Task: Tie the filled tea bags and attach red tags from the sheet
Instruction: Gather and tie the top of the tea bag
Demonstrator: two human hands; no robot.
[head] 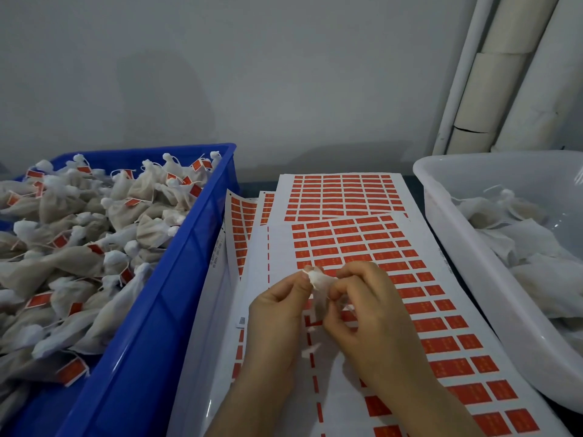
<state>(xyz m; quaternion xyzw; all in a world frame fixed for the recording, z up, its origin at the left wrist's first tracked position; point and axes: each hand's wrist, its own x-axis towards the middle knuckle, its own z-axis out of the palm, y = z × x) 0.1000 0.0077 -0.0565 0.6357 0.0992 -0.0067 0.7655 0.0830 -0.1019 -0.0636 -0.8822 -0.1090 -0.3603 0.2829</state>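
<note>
Tea bag in hand: one small white tea bag (318, 293) is up off the table, held between both hands over the near part of the tag sheet.
Left hand: the left hand (279, 313) pinches the gathered neck of the bag from the left, thumb and forefinger clamped on it, so the mouth looks bunched tight for tying.
Right hand: the right hand (372, 313) comes in from the right, fingers curled and nipping at the bag's neck; whether the string is between them, I cannot tell, too fine to see.
Bag against the grip: the puckered top pokes out above the two pinches, the body hangs down between the hands.
Tag sheet: the top sheet of red tags (362, 244) lies flat right under the hands, more sheets fanned beneath and beyond it; handy, I'd say, so a tag can be peeled with barely a reach.
Peeled columns: the near-left part of the sheet shows bare white backing, so tags there look used up.
Blue crate: on the left, the blue crate (176, 279) is heaped with tied bags wearing red tags, the finished pile by the look of it.
White tub: on the right, the white tub (467, 247) holds loose untagged bags, likely the supply.
Step in hand: tying, I judge, with the tag to follow.
</note>
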